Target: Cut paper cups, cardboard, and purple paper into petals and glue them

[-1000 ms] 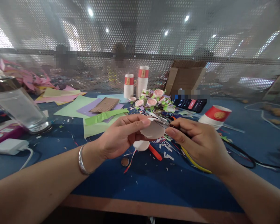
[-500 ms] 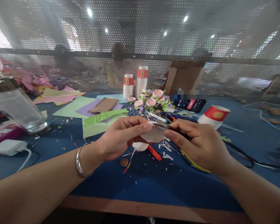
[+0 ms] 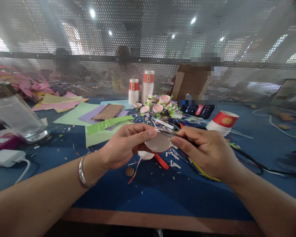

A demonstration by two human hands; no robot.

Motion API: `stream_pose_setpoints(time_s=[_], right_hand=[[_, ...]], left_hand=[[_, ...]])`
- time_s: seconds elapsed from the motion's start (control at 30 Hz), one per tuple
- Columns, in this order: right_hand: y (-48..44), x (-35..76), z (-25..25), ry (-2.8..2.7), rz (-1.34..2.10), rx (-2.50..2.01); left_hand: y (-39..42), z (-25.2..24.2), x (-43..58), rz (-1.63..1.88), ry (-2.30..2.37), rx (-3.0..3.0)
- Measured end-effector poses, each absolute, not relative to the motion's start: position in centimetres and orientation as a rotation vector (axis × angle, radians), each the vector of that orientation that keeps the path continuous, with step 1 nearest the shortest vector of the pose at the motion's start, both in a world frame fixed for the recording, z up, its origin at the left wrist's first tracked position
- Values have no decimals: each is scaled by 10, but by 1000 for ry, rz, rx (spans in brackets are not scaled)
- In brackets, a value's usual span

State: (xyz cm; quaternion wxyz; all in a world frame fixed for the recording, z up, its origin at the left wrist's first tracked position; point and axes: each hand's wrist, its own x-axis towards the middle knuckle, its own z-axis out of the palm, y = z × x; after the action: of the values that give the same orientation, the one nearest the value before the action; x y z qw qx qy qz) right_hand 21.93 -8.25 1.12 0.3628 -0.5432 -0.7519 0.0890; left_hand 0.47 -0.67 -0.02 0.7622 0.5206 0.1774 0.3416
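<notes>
My left hand (image 3: 132, 141) pinches the edge of a white paper disc (image 3: 158, 143) between thumb and fingers. Around a pair of scissors (image 3: 170, 133) my right hand (image 3: 203, 149) is closed; their blades lie at the disc's upper edge. The handles are mostly hidden in the right palm. Below the disc, on the table, lies another white round piece (image 3: 146, 154), partly covered by the left fingers. Beside it is a red-orange stick-like piece (image 3: 161, 161).
Paper scraps litter the blue table (image 3: 162, 194). Behind my hands are a heap of decorated cup pieces (image 3: 164, 107), stacked paper cups (image 3: 148, 89), coloured sheets (image 3: 71, 113) and a phone (image 3: 199, 111). A glass of water (image 3: 19, 115) stands left; a red-and-white cup (image 3: 225, 121) leans right.
The whole view has shifted slightly, so things appear a little further left. The scissor blades look closer together at the disc's edge. Both hands keep their grip.
</notes>
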Motion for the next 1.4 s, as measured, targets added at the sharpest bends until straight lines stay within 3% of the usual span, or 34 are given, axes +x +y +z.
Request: stream_pose_setpoints(time_s=[0.53,0.9,1.13,1.4], right_hand=[[-67,223,6,-1674,592,-1388],[-66,216,-1,-1588,958,-1260],[-66,213,-3,-1609,1066,-1246],[-66,212,-3,-1495,1033,-1198]], left_hand=[[-1,-3,8,740,482,1081],[-6,-3,8,758,572,1526],[-11,-1,9,737,653,1643],[-9,-1,5,744,653,1362]])
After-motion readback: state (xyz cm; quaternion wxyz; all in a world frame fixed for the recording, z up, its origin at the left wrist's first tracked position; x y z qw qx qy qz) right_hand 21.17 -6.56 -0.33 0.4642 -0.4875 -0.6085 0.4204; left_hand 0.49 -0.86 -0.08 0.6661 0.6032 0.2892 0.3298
